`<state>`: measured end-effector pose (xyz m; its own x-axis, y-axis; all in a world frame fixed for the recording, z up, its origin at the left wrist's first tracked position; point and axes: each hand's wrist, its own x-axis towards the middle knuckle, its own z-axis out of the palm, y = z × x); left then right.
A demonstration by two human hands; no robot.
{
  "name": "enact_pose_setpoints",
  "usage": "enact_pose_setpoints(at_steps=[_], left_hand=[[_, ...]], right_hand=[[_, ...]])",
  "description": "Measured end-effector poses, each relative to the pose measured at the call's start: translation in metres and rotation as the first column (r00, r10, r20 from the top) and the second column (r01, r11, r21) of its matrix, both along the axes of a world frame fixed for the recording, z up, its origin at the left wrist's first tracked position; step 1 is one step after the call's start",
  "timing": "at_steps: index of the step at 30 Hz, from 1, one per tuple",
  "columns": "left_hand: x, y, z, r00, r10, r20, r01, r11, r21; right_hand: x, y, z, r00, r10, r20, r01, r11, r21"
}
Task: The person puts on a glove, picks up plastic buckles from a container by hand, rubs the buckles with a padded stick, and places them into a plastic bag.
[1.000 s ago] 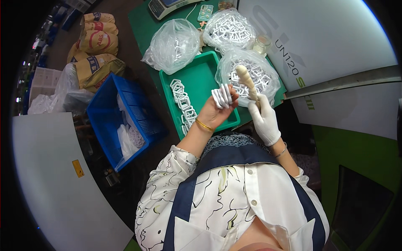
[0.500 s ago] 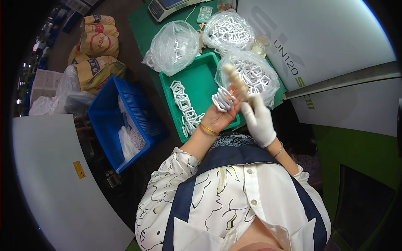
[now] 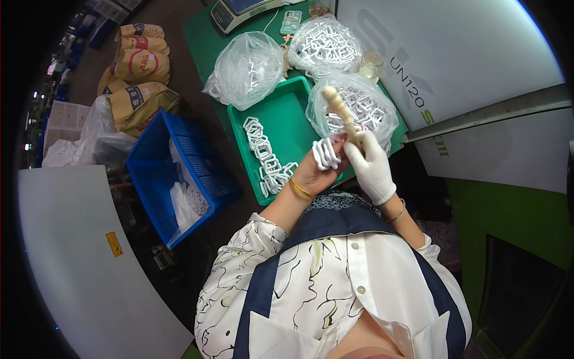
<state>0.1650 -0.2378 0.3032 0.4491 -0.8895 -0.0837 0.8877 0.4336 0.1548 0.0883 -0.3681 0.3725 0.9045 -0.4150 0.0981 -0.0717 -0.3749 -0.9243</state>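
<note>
My bare left hand is closed on a stack of white angular plastic rings. In its white glove, my right hand grips a pale wooden stick with turned, bead-like bulges, its rounded end slanting up and away. The two hands nearly meet, and the stick's lower end is hidden between them. Beneath and left of them lies a green tray, where a row of the same white rings runs along the left side. A clear bag of white rings lies behind the stick.
Two more clear bags, a left one and a far one, hold white pieces. Farther back are a scale, a phone and a jar. A blue crate stands left; a white machine panel borders the right.
My left hand has turned and shifted slightly right with the rings, its fingers curling in from an open palm. The stick has come to rest from a blur, now more upright in my right hand.
</note>
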Motion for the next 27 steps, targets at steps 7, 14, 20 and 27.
enact_pose_setpoints(at_steps=[7,14,20,27], left_hand=[[0.005,-0.008,0.022,0.993,0.067,0.095,-0.066,0.998,-0.014],[-0.001,-0.006,0.025,0.989,0.142,-0.039,-0.137,0.986,0.099],[-0.002,-0.004,0.017,0.997,0.064,-0.040,-0.060,0.994,0.090],[-0.001,-0.005,0.022,0.979,0.199,-0.046,-0.195,0.977,0.083]], right_hand=[[-0.005,0.015,0.010,0.997,0.079,-0.013,-0.078,0.995,0.067],[0.001,0.002,0.013,0.994,-0.082,-0.069,0.092,0.984,0.155],[-0.006,0.023,0.006,0.996,0.017,-0.087,-0.012,0.999,0.047],[-0.007,0.002,0.007,0.988,-0.101,-0.116,0.110,0.991,0.078]])
